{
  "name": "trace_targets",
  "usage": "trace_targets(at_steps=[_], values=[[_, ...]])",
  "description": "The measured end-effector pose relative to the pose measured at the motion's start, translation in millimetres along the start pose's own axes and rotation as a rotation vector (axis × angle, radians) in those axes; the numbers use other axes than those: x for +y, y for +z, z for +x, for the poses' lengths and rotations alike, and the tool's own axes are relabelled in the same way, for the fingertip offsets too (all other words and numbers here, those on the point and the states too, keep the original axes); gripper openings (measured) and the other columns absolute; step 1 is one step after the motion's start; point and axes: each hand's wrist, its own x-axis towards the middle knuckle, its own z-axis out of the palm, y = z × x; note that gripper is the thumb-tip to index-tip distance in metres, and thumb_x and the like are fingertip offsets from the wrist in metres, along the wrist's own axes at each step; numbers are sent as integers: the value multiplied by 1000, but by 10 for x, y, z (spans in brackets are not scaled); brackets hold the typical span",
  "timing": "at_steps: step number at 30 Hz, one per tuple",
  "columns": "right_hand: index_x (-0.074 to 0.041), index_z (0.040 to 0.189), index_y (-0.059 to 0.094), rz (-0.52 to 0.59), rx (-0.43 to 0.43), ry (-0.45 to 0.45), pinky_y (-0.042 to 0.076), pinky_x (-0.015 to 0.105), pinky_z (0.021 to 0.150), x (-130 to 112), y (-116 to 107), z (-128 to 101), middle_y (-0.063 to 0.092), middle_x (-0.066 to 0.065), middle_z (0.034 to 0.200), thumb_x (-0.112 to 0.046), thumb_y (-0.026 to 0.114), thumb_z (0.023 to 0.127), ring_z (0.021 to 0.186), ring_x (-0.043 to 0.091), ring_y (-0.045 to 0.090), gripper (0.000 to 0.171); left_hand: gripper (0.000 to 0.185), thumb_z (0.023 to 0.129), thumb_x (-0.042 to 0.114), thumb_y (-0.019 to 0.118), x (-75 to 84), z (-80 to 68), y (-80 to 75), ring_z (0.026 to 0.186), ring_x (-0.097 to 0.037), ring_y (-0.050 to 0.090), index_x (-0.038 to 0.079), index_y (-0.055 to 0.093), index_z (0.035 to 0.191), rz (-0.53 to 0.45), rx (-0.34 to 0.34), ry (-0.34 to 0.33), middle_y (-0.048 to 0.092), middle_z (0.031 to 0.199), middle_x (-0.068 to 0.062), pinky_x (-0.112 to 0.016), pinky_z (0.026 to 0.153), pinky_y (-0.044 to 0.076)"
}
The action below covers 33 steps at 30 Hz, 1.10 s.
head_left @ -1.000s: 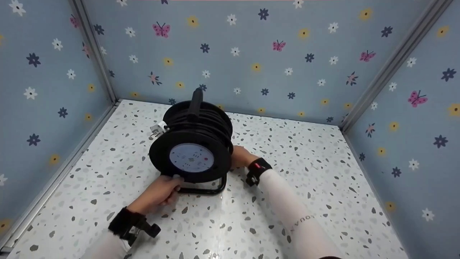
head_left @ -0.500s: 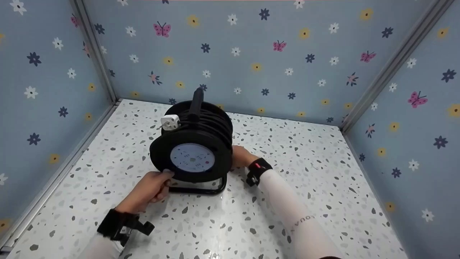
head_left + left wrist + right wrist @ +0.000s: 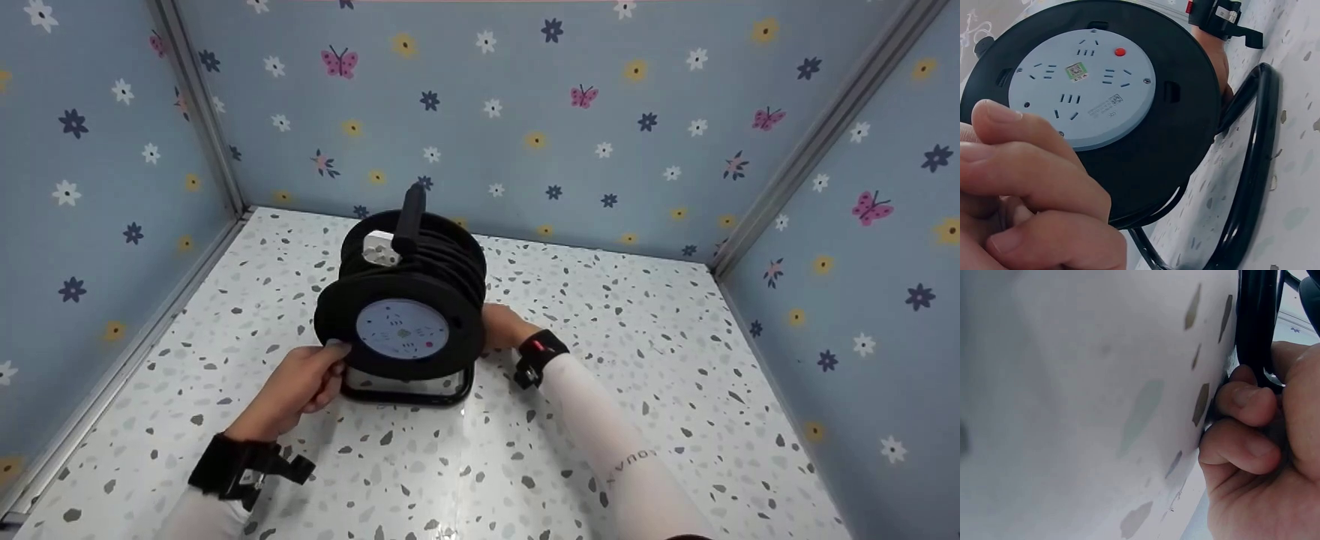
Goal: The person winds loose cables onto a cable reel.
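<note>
A black cable reel (image 3: 401,300) stands on the speckled surface, black cable wound round its drum. Its pale socket plate (image 3: 1084,84) has several outlets and a red button. A white plug (image 3: 381,248) lies against the cable by the black handle (image 3: 409,217). My left hand (image 3: 300,379) pinches the front disc's rim at lower left, thumb on its face; in the left wrist view the fingers (image 3: 1044,169) are curled. On the other side, my right hand (image 3: 506,328) grips the tubular stand (image 3: 1257,320) low down, fingers (image 3: 1244,402) curled round it. The reel partly hides this hand in the head view.
Blue panels (image 3: 525,90) printed with flowers and butterflies close off the back and both sides, with metal posts (image 3: 817,142) at the corners. The white speckled surface (image 3: 615,337) extends around the reel. Each wrist wears a black strap (image 3: 544,345) with a small device.
The reel's drum has turned clockwise, carrying the plug from the left side up toward the handle. My left hand has moved left and up with the rim. The right hand stays put.
</note>
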Motion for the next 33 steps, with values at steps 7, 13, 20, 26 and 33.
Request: trace_targets(at_steps=[7,13,20,26,33], values=[[-3,112,71,35,-9,25,60,52,99,-17,-6,-2,76,20,113,-11,74,93,106,37,73,20,42,113,37,63,72,-24,-20,41,-8,34,8,53,84,-7,18,16,46,53,2,-22,41,25],[-9,113,74,12,-16,67,60,48,99,189,195,157,77,13,113,-19,79,92,106,32,73,24,42,114,36,61,140,-50,-32,42,-8,33,8,53,83,-9,15,54,45,53,2,-23,41,25],[-6,112,74,31,-13,89,60,50,100,138,161,139,77,18,112,-16,78,90,108,36,73,24,44,114,37,64,209,-54,-44,42,-8,36,9,54,80,-47,3,82,45,53,2,-22,41,27],[-7,107,75,45,-6,67,61,48,96,45,41,49,78,15,107,-17,77,91,101,32,74,19,47,113,41,66,221,-49,-52,42,-7,37,8,55,80,-52,11,65,46,53,3,-22,40,28],[-8,114,75,89,-1,46,61,46,97,-41,-101,-57,78,13,112,-14,78,91,104,31,74,24,61,110,58,65,259,-90,-105,41,-7,36,2,64,87,50,23,44,48,50,2,-22,41,28]])
